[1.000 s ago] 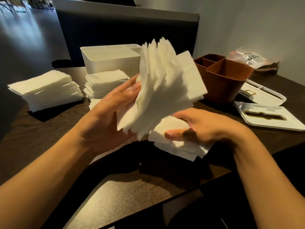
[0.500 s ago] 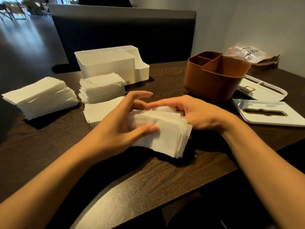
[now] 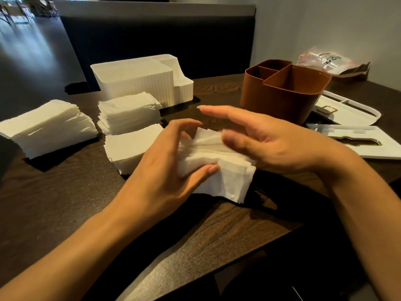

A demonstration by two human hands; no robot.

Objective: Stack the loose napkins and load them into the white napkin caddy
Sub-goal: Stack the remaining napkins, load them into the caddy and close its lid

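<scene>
A bundle of white napkins (image 3: 225, 170) lies on edge on the dark table. My left hand (image 3: 165, 170) holds its left end, thumb on the near face and fingers curled over the top. My right hand (image 3: 267, 142) is at the bundle's right side with straight fingers, the index finger stretched out above it. Three more napkin stacks lie at the left: a wide one (image 3: 47, 127), a tall one (image 3: 128, 111) and a flat one (image 3: 130, 146). The white ribbed napkin caddy (image 3: 141, 81) stands behind them, with nothing visible inside.
A brown divided caddy (image 3: 282, 90) stands at the back right. Two white lids (image 3: 351, 111) (image 3: 368, 144) lie to its right, and a plastic bag (image 3: 329, 61) sits by the wall. The table's front edge (image 3: 195, 253) runs diagonally near me.
The fanned napkins my left hand held up have come down onto the table and been gathered into one bundle. My right hand has since lifted its fingers off the bundle's top.
</scene>
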